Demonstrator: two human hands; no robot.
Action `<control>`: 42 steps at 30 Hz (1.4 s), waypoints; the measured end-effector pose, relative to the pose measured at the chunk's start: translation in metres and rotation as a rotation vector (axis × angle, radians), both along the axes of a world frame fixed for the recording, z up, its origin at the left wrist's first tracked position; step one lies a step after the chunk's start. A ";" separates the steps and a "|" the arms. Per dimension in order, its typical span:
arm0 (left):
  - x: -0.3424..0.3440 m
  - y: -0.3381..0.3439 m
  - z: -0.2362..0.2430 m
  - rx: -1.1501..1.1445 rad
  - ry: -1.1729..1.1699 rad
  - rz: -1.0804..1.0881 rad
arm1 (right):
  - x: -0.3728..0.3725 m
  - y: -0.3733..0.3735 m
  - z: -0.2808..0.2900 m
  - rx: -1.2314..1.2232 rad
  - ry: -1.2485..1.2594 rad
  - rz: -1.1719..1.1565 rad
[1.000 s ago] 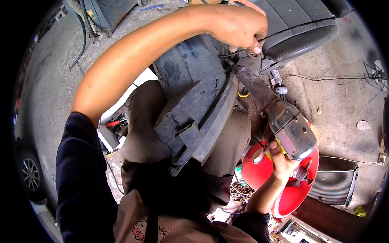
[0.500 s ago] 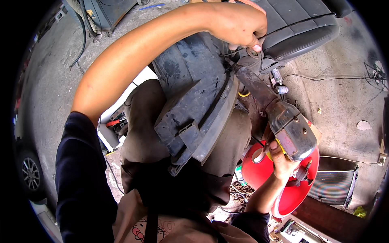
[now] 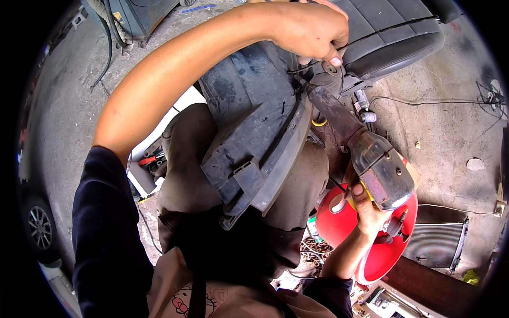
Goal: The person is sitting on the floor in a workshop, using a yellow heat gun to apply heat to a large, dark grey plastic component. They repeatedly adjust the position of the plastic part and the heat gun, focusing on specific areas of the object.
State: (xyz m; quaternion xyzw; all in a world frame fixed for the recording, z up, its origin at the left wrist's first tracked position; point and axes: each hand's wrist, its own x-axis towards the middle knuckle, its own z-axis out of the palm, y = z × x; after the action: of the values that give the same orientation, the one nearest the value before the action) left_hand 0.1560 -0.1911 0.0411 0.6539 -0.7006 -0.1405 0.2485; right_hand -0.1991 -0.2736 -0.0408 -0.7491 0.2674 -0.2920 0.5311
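Note:
A scuffed grey-black plastic car part (image 3: 236,132) rests across my thighs. At its upper right, my left hand (image 3: 321,40) is closed on the part beside a round fitting (image 3: 332,73), its thumb pressing near the fitting and some fingertips hidden. My right hand (image 3: 367,212) grips a grimy metal power tool (image 3: 383,164) by a yellow section at its lower end. The tool's long dark barrel points up and left, its narrow tip at the part just below the fitting; whether it touches cannot be told.
A black seat (image 3: 389,42) is beyond my hands. A red tub (image 3: 387,257) holding items sits below the tool, near a radiator (image 3: 432,244). Cables (image 3: 424,102), cans (image 3: 367,117) and a white toolbox (image 3: 142,177) lie around me. A grey machine (image 3: 138,24) stands upper left.
My left hand and forearm have shifted very slightly upward. The tool, my right hand and the plastic part look unchanged.

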 end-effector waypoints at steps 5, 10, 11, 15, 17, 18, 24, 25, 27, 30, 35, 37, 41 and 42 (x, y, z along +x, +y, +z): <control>0.000 0.000 0.000 0.005 0.003 0.001 | -0.001 -0.001 -0.002 0.026 -0.015 0.021; 0.001 -0.002 -0.002 0.012 0.022 0.004 | -0.001 -0.001 -0.002 0.025 -0.027 0.023; 0.001 -0.004 -0.005 0.012 0.025 0.009 | -0.001 -0.001 -0.002 0.012 -0.025 0.017; 0.001 -0.001 -0.002 -0.003 0.022 -0.009 | 0.001 0.001 0.000 0.003 -0.020 0.008; 0.002 -0.001 -0.002 -0.003 0.025 -0.013 | 0.002 0.000 0.000 0.009 -0.020 0.010; 0.002 -0.001 -0.002 -0.003 0.027 -0.015 | 0.001 -0.001 -0.001 0.009 -0.020 0.010; 0.000 0.002 0.001 0.009 0.009 0.005 | 0.001 -0.002 -0.001 0.044 -0.033 0.026; 0.000 0.002 0.002 0.021 0.016 0.006 | 0.001 -0.002 -0.001 0.050 -0.042 0.034; 0.000 0.001 0.003 0.045 0.031 0.009 | 0.000 -0.003 -0.003 0.027 -0.038 0.020; 0.000 0.002 0.003 0.035 0.035 0.004 | -0.001 -0.003 -0.002 0.041 -0.027 0.031; 0.001 -0.002 -0.003 -0.003 -0.009 -0.002 | 0.001 -0.001 0.000 0.042 -0.035 0.033; 0.001 -0.001 -0.001 -0.006 -0.008 -0.017 | 0.003 -0.001 -0.001 0.010 -0.060 0.018; 0.002 -0.001 -0.002 -0.012 -0.005 -0.025 | 0.001 -0.002 -0.001 0.041 -0.042 0.033; 0.002 -0.002 -0.005 -0.022 -0.006 -0.027 | 0.000 -0.003 -0.001 0.048 -0.041 0.041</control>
State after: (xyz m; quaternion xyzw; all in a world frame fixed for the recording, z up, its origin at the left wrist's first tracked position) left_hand 0.1584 -0.1930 0.0366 0.6421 -0.7116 -0.1339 0.2517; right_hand -0.1989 -0.2761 -0.0418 -0.7354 0.2477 -0.2901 0.5601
